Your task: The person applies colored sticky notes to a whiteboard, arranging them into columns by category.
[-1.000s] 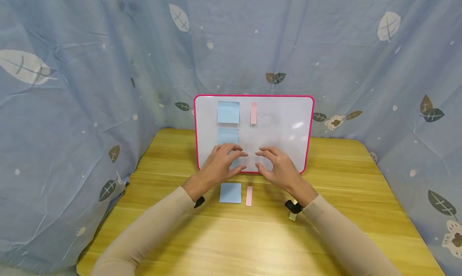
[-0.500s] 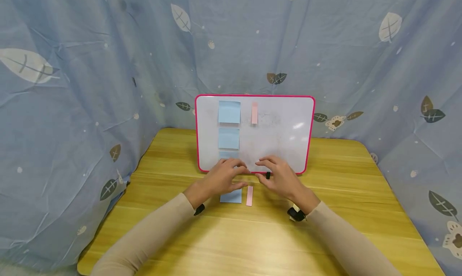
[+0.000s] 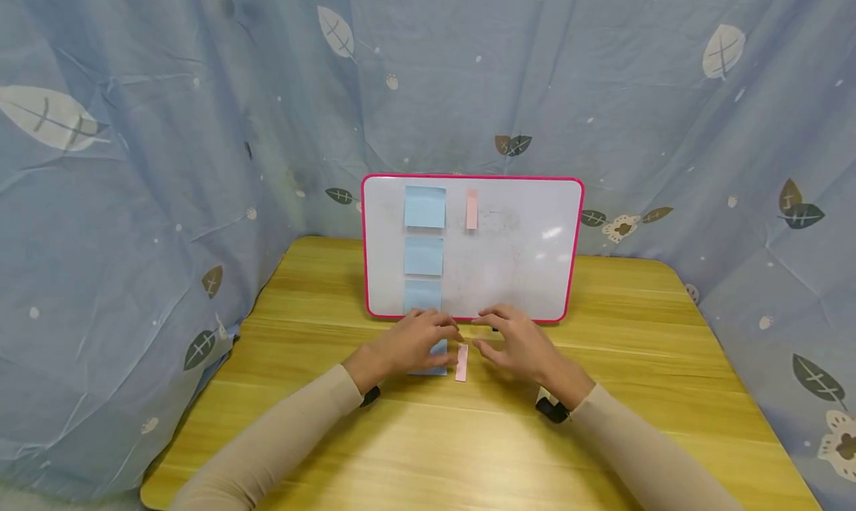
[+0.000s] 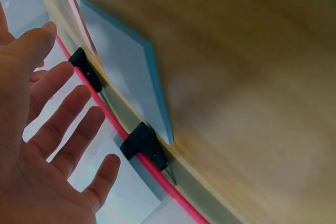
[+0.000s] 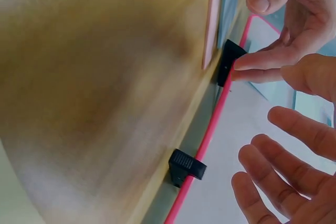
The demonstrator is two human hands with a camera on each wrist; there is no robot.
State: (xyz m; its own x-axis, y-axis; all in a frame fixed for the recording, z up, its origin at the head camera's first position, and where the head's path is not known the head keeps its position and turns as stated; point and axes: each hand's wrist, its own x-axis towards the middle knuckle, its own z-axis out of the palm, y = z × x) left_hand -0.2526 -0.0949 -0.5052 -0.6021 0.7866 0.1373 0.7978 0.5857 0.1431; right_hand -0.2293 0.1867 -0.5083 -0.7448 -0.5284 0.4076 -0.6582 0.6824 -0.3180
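Note:
In the head view my left hand (image 3: 411, 345) hovers over the blue sticky-note pad (image 3: 438, 353) on the table, hiding part of it. Its fingers are loosely bent, with nothing between them. A narrow pink sticky-note pad (image 3: 462, 362) lies just right of those fingertips. Across from it my right hand (image 3: 524, 350) hangs in the air, also holding nothing. The left wrist view shows the left hand (image 4: 47, 124) with spread fingers, apart from the blue pad (image 4: 121, 61). In the right wrist view the right hand's fingers (image 5: 286, 156) are apart and bare too.
Behind the hands stands a whiteboard (image 3: 515, 273) with a pink frame. Three blue notes (image 3: 423, 256) run down its left side, and one pink strip (image 3: 472, 209) sticks near the top. Black clips (image 5: 186, 167) hold its lower edge. Something pale (image 3: 545, 395) is mostly hidden under the right wrist.
Both hands have come down from in front of the whiteboard towards the table, the left one now over the blue pad. The lower blue notes on the board have come into sight.

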